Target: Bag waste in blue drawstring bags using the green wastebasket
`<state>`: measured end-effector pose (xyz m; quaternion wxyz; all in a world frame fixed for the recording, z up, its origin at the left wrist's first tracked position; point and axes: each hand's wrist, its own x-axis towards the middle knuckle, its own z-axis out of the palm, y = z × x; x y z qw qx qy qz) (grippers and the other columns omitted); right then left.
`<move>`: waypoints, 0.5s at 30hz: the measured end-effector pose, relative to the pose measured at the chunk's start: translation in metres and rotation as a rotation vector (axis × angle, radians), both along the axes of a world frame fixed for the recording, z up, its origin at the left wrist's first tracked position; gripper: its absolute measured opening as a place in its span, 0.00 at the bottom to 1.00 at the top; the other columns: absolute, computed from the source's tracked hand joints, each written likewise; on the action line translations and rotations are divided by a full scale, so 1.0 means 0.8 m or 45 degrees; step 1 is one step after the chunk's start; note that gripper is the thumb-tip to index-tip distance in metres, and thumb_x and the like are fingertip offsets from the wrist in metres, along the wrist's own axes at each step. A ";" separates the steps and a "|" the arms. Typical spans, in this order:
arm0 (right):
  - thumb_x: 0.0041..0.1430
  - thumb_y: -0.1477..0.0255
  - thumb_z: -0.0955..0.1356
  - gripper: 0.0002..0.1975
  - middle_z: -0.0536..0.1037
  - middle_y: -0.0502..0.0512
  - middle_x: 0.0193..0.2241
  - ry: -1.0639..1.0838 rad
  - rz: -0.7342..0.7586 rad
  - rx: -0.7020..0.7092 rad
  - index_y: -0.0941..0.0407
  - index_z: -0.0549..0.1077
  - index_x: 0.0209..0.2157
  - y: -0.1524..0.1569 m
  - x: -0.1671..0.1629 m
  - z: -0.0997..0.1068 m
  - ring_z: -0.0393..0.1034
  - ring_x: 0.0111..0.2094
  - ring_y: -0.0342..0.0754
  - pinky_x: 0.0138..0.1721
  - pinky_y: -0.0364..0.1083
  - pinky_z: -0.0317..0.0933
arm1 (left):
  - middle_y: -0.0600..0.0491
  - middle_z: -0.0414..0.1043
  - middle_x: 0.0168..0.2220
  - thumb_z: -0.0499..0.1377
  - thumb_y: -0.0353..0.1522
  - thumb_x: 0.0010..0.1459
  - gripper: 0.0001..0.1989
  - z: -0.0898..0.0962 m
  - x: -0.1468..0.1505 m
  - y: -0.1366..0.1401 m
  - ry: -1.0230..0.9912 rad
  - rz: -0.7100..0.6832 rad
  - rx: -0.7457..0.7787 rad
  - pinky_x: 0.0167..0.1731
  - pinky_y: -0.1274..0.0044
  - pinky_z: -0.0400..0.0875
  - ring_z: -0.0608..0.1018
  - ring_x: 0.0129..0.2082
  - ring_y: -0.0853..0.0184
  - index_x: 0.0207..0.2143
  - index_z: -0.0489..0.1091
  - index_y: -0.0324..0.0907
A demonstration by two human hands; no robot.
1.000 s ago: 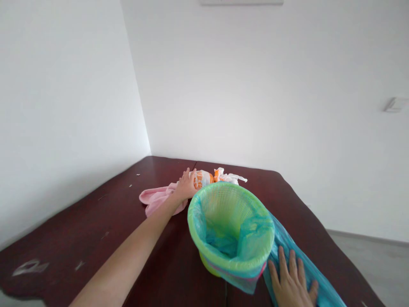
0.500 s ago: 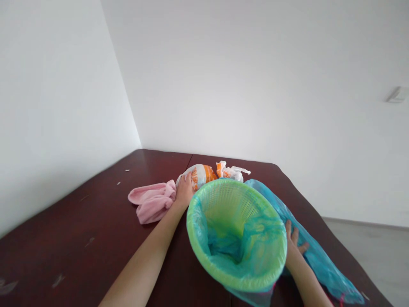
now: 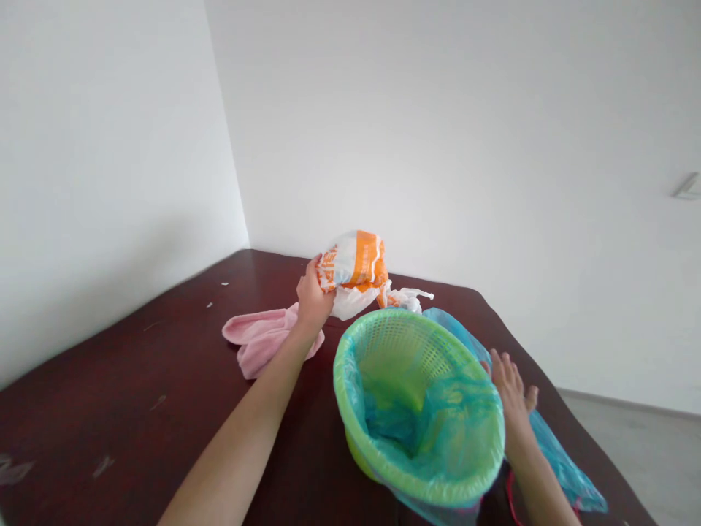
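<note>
My left hand (image 3: 316, 295) grips the near left side of a white and orange plastic bag (image 3: 353, 261), bulging with contents I cannot make out, and holds it raised above the table. Close to my right hand (image 3: 510, 387) is a green mesh basket (image 3: 358, 446) lined with a thin blue-green plastic bag (image 3: 449, 409) folded over its rim. The fingers of my right hand are stretched out and hold nothing. Below that hand lies a long blue plastic bag (image 3: 567, 460). Partly behind my left forearm rests a pink cloth (image 3: 263, 332).
A second crumpled white and orange plastic bag (image 3: 408, 298) lies behind the basket. Small scraps dot the dark red table (image 3: 180, 409). White walls (image 3: 438, 131) stand behind and to the left. On the right, the table's edge drops to a pale floor (image 3: 629, 431).
My left hand has lifted the white and orange bag off the table. My right hand has come up off the long blue bag. The basket appears slightly further right.
</note>
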<state>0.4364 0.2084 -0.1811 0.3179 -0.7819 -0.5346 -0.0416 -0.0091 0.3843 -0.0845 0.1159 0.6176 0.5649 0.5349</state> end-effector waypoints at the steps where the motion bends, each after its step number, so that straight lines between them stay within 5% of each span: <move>1: 0.83 0.46 0.57 0.38 0.73 0.77 0.80 0.139 0.038 0.172 0.49 0.71 0.81 0.004 0.000 0.031 0.66 0.83 0.80 0.82 0.87 0.48 | 0.41 0.77 0.78 0.68 0.31 0.70 0.45 0.019 -0.001 -0.009 -0.046 0.004 0.106 0.78 0.56 0.75 0.81 0.76 0.46 0.84 0.58 0.47; 5: 0.83 0.42 0.66 0.34 0.80 0.71 0.74 0.615 0.518 0.729 0.47 0.73 0.76 -0.005 -0.039 0.177 0.86 0.67 0.70 0.74 0.76 0.73 | 0.45 0.77 0.79 0.72 0.34 0.70 0.39 0.089 0.006 -0.070 -0.060 0.080 0.523 0.81 0.57 0.73 0.75 0.82 0.46 0.79 0.67 0.51; 8: 0.77 0.50 0.78 0.45 0.72 0.66 0.82 0.563 0.974 0.560 0.36 0.60 0.86 -0.043 -0.101 0.248 0.86 0.69 0.68 0.68 0.69 0.83 | 0.49 0.80 0.76 0.72 0.30 0.66 0.40 0.122 0.020 -0.123 0.023 0.059 0.673 0.78 0.59 0.77 0.82 0.76 0.48 0.78 0.70 0.52; 11: 0.69 0.55 0.84 0.69 0.69 0.68 0.83 0.321 1.069 0.332 0.34 0.38 0.92 -0.072 -0.157 0.263 0.89 0.63 0.70 0.63 0.72 0.86 | 0.50 0.83 0.73 0.72 0.31 0.66 0.39 0.136 0.036 -0.165 0.107 -0.059 0.689 0.72 0.61 0.83 0.87 0.68 0.50 0.77 0.72 0.53; 15: 0.66 0.56 0.86 0.76 0.79 0.71 0.75 0.329 1.031 0.280 0.41 0.31 0.92 -0.067 -0.185 0.250 0.89 0.62 0.73 0.61 0.74 0.87 | 0.50 0.85 0.69 0.75 0.33 0.66 0.38 0.141 0.055 -0.198 0.085 -0.336 0.555 0.68 0.61 0.87 0.90 0.62 0.51 0.76 0.73 0.56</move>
